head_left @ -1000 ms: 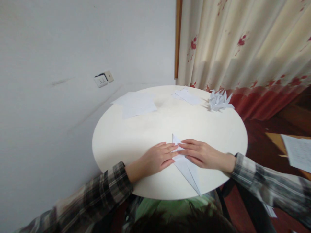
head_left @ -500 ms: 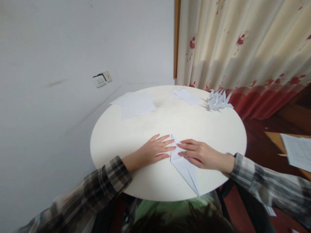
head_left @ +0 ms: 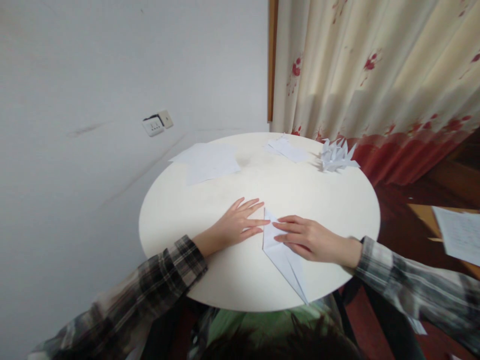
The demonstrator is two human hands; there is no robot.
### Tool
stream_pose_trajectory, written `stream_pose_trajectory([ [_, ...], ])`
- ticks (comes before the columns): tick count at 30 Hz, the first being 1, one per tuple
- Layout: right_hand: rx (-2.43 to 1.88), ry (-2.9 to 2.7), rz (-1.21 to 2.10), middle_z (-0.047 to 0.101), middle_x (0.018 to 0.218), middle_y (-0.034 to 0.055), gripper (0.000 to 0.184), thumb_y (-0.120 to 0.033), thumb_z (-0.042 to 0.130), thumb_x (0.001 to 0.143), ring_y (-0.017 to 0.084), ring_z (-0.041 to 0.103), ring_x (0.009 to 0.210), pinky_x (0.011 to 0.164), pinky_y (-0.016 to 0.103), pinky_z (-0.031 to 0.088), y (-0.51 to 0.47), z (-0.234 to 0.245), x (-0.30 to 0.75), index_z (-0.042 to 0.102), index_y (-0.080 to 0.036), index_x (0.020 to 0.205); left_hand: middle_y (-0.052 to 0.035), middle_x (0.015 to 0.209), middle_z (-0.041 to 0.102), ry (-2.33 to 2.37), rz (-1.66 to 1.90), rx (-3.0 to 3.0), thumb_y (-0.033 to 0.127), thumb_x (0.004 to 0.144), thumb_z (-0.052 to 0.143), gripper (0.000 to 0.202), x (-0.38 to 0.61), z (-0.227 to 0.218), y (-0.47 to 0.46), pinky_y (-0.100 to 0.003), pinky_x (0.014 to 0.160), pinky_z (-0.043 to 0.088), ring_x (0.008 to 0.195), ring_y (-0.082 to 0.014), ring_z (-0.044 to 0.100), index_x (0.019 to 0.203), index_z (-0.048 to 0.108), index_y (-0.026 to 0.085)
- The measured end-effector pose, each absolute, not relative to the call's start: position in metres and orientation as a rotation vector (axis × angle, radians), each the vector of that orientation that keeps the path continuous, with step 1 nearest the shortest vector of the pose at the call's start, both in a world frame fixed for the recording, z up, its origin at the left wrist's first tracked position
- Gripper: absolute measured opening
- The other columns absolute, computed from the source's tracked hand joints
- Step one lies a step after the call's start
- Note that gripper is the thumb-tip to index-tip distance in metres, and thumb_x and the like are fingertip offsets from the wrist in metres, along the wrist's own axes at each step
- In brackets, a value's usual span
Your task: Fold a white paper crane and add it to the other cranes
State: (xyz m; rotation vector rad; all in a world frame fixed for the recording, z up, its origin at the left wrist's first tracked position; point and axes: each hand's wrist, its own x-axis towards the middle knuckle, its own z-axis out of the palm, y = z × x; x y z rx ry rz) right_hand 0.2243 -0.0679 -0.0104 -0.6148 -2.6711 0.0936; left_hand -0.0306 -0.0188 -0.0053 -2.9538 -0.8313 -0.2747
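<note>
A folded sheet of white paper (head_left: pixel 282 261) lies on the white table near its front edge, a long narrow shape with one sharp tip pointing toward me. My left hand (head_left: pixel 240 225) is open beside the paper's left edge, its fingers spread; the index fingertip touches the upper part of the sheet. From the right, my right hand (head_left: pixel 305 237) rests on the paper with its fingers stretched out, pressing it against the table. The right fingers hide part of the sheet's right side.
Loose white sheets (head_left: pixel 212 162) lie at the table's back left, and smaller paper pieces (head_left: pixel 287 149) at the back. A cluster of pointed folded-paper figures (head_left: pixel 335 156) stands at the back right. A wall socket (head_left: pixel 153 126) is on the left wall; a curtain (head_left: pixel 360 75) hangs behind.
My left hand has shifted slightly up, and now one finger reaches onto the paper where two or more did before. The right hand and the paper stay in place.
</note>
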Motion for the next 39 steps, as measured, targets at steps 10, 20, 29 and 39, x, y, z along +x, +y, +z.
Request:
stream_pose_trajectory([
  [10, -0.621, -2.668, 0.102, 0.055, 0.124, 0.011, 0.03, -0.019, 0.045, 0.087, 0.022, 0.042, 0.12, 0.095, 0.04, 0.045, -0.069, -0.01, 0.224, 0.059, -0.016, 0.112, -0.0072, 0.142, 0.034, -0.836, -0.286, -2.895, 0.044, 0.092, 0.037, 0.035, -0.032, -0.007, -0.016, -0.048, 0.105, 0.019, 0.131, -0.025, 0.028, 0.125, 0.048, 0.036],
  [20, -0.631, -2.669, 0.108, 0.055, 0.124, 0.0112, 0.029, -0.018, 0.045, 0.087, 0.022, 0.043, 0.119, 0.095, 0.04, 0.045, -0.071, -0.007, 0.224, 0.06, -0.016, 0.112, -0.0044, 0.146, 0.026, -0.894, -0.241, -3.008, 0.05, 0.09, 0.036, 0.039, -0.034, -0.006, -0.007, -0.05, 0.105, 0.018, 0.133, -0.0255, 0.024, 0.126, 0.045, 0.039],
  [29, -0.628, -2.688, 0.093, 0.054, 0.125, 0.011, 0.031, -0.017, 0.044, 0.087, 0.022, 0.042, 0.12, 0.095, 0.041, 0.045, -0.074, -0.007, 0.222, 0.06, -0.016, 0.113, -0.0049, 0.145, 0.029, -0.944, -0.214, -2.987, 0.049, 0.092, 0.033, 0.037, -0.032, -0.006, -0.001, -0.051, 0.104, 0.017, 0.132, -0.0247, 0.026, 0.126, 0.045, 0.04],
  [39, -0.615, -2.667, 0.109, 0.055, 0.124, 0.0113, 0.029, -0.017, 0.045, 0.086, 0.022, 0.042, 0.121, 0.095, 0.041, 0.045, -0.074, -0.007, 0.222, 0.06, -0.016, 0.111, -0.0069, 0.141, 0.035, -0.938, -0.252, -2.863, 0.048, 0.091, 0.037, 0.039, -0.032, -0.006, -0.003, -0.045, 0.105, 0.02, 0.13, -0.0238, 0.03, 0.125, 0.049, 0.034],
])
